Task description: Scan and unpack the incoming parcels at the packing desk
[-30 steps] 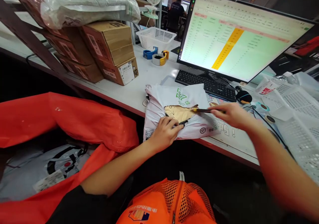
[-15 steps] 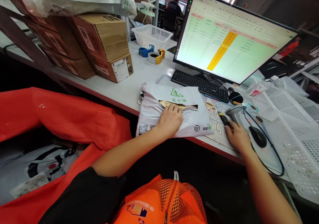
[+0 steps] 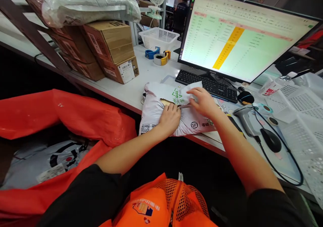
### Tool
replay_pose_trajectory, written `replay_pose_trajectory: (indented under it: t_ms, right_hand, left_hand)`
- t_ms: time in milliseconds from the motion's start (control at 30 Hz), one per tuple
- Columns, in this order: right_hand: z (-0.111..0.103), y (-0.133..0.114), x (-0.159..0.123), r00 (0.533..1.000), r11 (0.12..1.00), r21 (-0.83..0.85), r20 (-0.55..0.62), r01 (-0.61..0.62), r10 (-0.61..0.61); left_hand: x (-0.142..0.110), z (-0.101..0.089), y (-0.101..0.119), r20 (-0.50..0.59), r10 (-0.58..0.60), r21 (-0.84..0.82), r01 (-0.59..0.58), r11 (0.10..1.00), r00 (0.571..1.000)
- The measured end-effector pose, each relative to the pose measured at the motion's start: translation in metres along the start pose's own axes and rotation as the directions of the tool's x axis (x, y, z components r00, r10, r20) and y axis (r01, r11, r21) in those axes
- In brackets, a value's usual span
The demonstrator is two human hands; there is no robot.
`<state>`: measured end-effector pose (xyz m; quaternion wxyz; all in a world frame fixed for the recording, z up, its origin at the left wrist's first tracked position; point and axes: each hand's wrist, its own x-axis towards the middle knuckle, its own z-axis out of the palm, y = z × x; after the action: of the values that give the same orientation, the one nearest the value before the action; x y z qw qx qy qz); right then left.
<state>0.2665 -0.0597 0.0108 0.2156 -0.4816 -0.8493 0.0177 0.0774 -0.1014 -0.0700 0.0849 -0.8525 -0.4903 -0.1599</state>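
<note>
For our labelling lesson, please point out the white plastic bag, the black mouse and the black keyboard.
White plastic bag (image 3: 188, 117): head view, on its surface below the tear.
Black mouse (image 3: 271, 140): head view, on its rounded top.
Black keyboard (image 3: 207, 85): head view, on its keys.

Reads "SF" (image 3: 194, 125), ringed, at four o'clock on the white courier mailer (image 3: 186, 119); bears a QR code (image 3: 145, 128) at eight and crumpled, illegible green print (image 3: 177, 95) at twelve. Beyond, too small to read: monitor spreadsheet (image 3: 234, 35) at two, carton label (image 3: 127, 71) at ten.
</note>
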Motion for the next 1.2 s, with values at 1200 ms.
replay_pose_trajectory:
  t_ms: [1200]
  right_hand:
    - [0.037, -0.048, 0.018, 0.864, 0.939, -0.339, 0.488, 0.055, 0.125]
  left_hand:
    - [-0.048, 0.02, -0.017, -0.23, 0.235, -0.16, -0.275, 0.948, 0.944]
